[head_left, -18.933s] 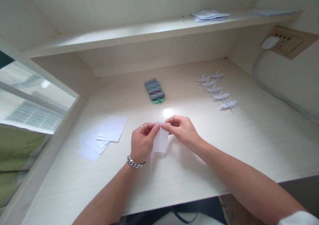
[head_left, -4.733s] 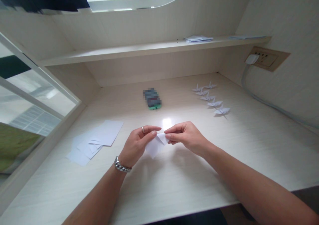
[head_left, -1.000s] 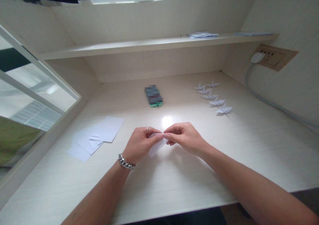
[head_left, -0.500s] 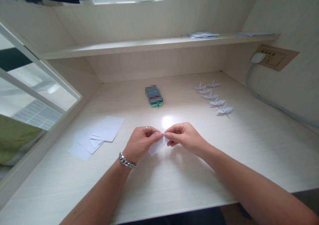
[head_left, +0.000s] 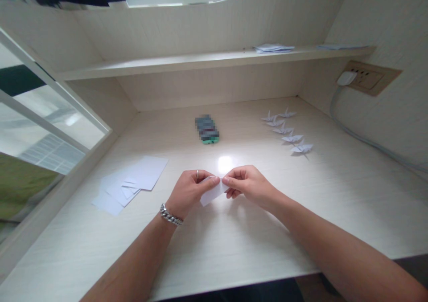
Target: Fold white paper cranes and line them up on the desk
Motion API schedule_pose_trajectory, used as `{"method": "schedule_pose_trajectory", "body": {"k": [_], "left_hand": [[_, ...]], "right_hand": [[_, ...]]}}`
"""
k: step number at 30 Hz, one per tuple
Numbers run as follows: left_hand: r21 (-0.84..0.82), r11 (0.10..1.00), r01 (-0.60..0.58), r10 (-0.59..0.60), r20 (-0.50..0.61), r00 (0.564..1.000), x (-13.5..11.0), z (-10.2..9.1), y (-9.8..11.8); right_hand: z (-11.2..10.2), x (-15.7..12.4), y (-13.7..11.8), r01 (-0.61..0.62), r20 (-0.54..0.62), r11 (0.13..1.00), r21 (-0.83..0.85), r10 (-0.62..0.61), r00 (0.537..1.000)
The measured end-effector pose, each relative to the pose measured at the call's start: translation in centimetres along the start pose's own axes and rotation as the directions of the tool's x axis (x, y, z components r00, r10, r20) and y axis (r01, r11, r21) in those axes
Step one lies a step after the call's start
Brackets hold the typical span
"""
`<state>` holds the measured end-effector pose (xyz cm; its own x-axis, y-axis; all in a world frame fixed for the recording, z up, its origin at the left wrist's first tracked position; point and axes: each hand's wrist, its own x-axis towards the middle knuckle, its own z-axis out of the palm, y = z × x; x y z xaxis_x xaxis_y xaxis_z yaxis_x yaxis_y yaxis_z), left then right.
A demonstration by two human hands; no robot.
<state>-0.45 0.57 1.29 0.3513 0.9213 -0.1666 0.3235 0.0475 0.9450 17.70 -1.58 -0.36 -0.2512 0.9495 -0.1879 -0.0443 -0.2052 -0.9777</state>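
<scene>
A small folded piece of white paper (head_left: 210, 195) is held just above the desk, between my two hands. My left hand (head_left: 192, 188), with a ring on one finger and a chain bracelet at the wrist, pinches its upper edge between thumb and fingers. Close beside it, my right hand (head_left: 245, 184) pinches the paper's right end, thumb on the near side. The fingers hide part of the folds. Several folded paper cranes (head_left: 302, 148) stand in a slanting row at the back right. Loose sheets of white paper (head_left: 147, 173) lie overlapping to the left of my hands.
A pixelated dark object with a green end (head_left: 207, 128) lies at the desk's back middle. Above runs a shelf (head_left: 174, 66) bearing a paper stack (head_left: 274, 48). At right, a white plug (head_left: 347, 78) sits in a wall socket (head_left: 372, 77), its cable (head_left: 361, 137) trailing down the side.
The paper's hanging lower part has swung up slightly and lies flatter between my hands. Both hands keep their pinch almost in place.
</scene>
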Motion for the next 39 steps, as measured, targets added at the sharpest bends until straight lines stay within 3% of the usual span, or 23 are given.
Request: {"method": "schedule_pose_trajectory", "body": {"k": [5,9,16,27,31,39], "left_hand": [[-0.189,0.981,0.034,-0.027,0.041,0.999,0.26,-0.03,-0.41],[-0.269,0.962,0.050,-0.050,0.004,0.999,0.29,-0.12,-0.41],[-0.009,1.000,-0.008,0.009,0.045,0.999,0.00,-0.29,0.03],[0.026,0.999,-0.039,0.037,0.066,0.997,0.30,-0.15,-0.51],[0.058,0.998,-0.040,0.039,0.028,0.999,0.22,-0.06,-0.36],[0.106,0.994,-0.030,0.029,0.016,0.999,0.09,-0.17,-0.09]], "right_hand": [[0.03,-0.02,-0.16,-0.026,-0.019,0.999,0.047,0.026,0.999],[-0.07,0.14,-0.03,-0.027,-0.037,0.998,0.064,0.030,0.999],[-0.11,0.08,0.17,-0.009,-0.024,1.000,0.022,0.010,1.000],[-0.14,0.09,0.00,0.018,-0.025,0.999,-0.042,-0.019,1.000],[-0.19,0.07,0.13,0.035,-0.029,0.997,-0.063,-0.036,0.999],[-0.54,0.17,0.65,0.094,0.029,0.993,-0.075,-0.092,0.995]]}}
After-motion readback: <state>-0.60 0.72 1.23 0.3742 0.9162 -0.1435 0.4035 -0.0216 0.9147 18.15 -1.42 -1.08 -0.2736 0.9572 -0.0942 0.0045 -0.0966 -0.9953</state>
